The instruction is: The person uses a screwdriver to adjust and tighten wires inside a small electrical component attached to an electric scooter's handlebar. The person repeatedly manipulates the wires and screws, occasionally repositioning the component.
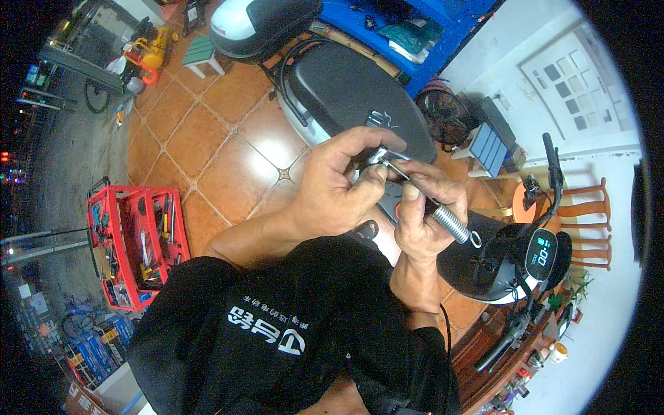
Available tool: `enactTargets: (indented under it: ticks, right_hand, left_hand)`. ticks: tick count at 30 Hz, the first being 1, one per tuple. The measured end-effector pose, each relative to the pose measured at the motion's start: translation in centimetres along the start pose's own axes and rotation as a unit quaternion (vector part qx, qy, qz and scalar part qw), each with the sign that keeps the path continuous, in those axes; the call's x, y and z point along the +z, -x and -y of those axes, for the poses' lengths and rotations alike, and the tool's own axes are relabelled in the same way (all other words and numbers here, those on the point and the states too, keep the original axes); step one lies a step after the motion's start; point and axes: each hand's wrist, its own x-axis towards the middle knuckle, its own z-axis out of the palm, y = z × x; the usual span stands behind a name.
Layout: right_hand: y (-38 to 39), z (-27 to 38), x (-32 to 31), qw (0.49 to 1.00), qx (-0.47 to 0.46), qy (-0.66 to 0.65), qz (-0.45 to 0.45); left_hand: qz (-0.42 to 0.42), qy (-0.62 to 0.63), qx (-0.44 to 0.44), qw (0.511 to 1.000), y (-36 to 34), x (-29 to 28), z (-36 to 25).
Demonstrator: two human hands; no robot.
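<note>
Both hands meet above the black scooter seat (360, 90). My left hand (339, 176) pinches a small silver metal piece (377, 156) between thumb and fingers. My right hand (429, 207) is closed round a silver coil spring (451, 224), whose coils and end loop stick out on the right. A thin metal rod (397, 169) runs from the small piece toward the right fingers. Whether the rod belongs to the spring I cannot tell, since the fingers cover where it leads. Beyond the fingertips, a small dark item (379, 120) lies on the seat.
A red tool box (142, 242) full of hand tools stands at the left. The scooter's handlebar display (541, 256) glows at the right. A black fan (443, 114), a blue shelf (415, 41) and a small green-topped stool (202, 55) stand farther back on the tiled floor.
</note>
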Motion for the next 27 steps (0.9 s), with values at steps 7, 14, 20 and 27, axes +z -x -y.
enactTargets:
  ticks: [7,14,20,27]
  right_hand:
    - [0.08,0.26,0.07,1.000,0.014,-0.012,0.004]
    - [0.07,0.31,-0.08,1.000,-0.007,-0.005,0.010]
    - [0.18,0.05,0.12,1.000,-0.022,-0.014,0.003]
    - [0.14,0.03,-0.26,0.999,-0.038,0.019,0.015]
  left_hand:
    - [-0.001,-0.009,0.001,1.000,0.15,-0.06,-0.09]
    - [0.003,0.007,-0.010,1.000,0.26,0.03,-0.37]
    - [-0.006,0.039,-0.029,0.999,0.39,0.27,-0.48]
    - [0.007,0.014,-0.026,1.000,0.59,-0.06,-0.07]
